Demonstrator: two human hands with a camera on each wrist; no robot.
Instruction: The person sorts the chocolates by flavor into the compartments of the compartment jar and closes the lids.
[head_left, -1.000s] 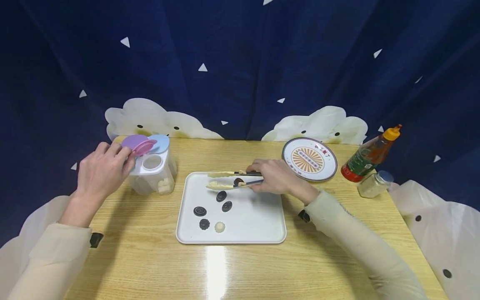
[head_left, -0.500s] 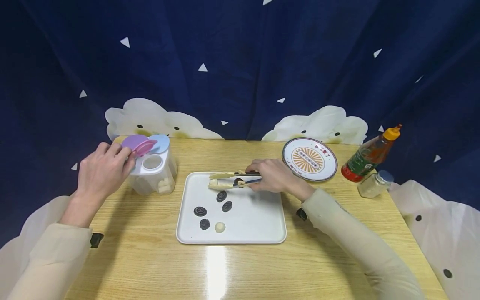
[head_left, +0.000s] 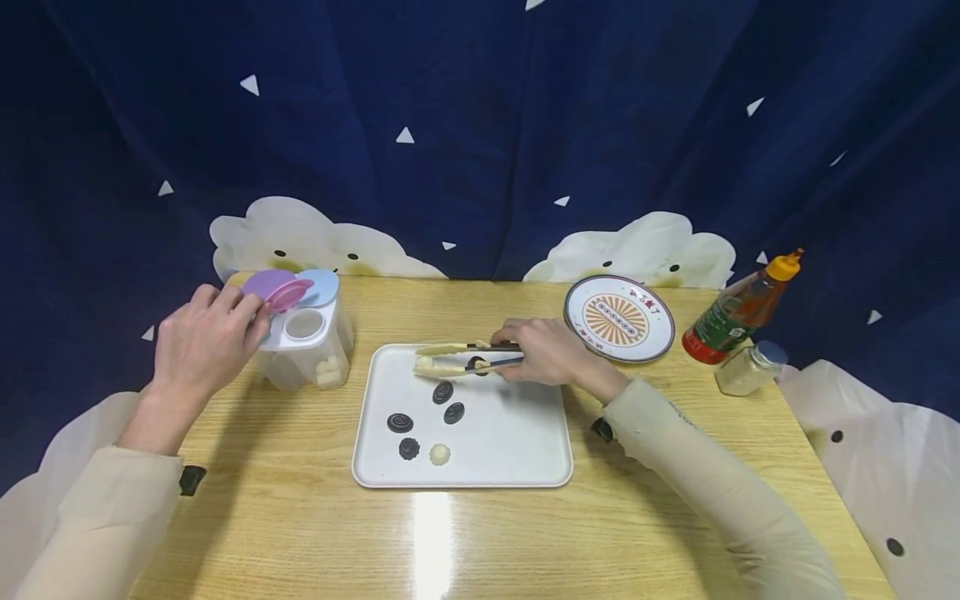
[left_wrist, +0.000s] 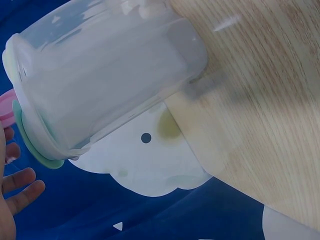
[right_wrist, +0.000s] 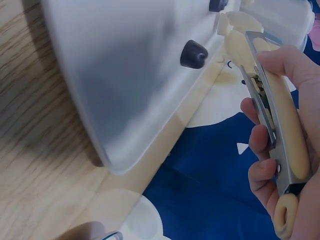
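My left hand (head_left: 206, 342) pinches the raised pink lid (head_left: 291, 294) of a clear multi-compartment container (head_left: 303, 362). Beneath that lid, a round opening (head_left: 304, 323) is uncovered. In the left wrist view, fingers (left_wrist: 22, 192) show beside the container's lid end. Over the tray's back edge, my right hand (head_left: 543, 350) grips cream-tipped tongs (head_left: 450, 368), their arms pointing left. A pale piece (head_left: 425, 363) sits between the tong tips. Dark swirled chocolates (head_left: 453, 412) and a white chocolate (head_left: 439, 454) lie on the white tray (head_left: 510, 462); one dark chocolate (head_left: 476, 364) shows between the tong arms.
Right of the tray, a patterned plate (head_left: 618, 319) lies at the back. A sauce bottle (head_left: 738, 312) with an orange cap and a small jar (head_left: 750, 368) stand farther right. A dark blue curtain (head_left: 480, 150) hangs behind the wooden table (head_left: 315, 517).
The tong tips have drawn slightly closer together, with the pale piece now visible between them. My right forearm has shifted slightly left. My left hand holds the pink lid as before.
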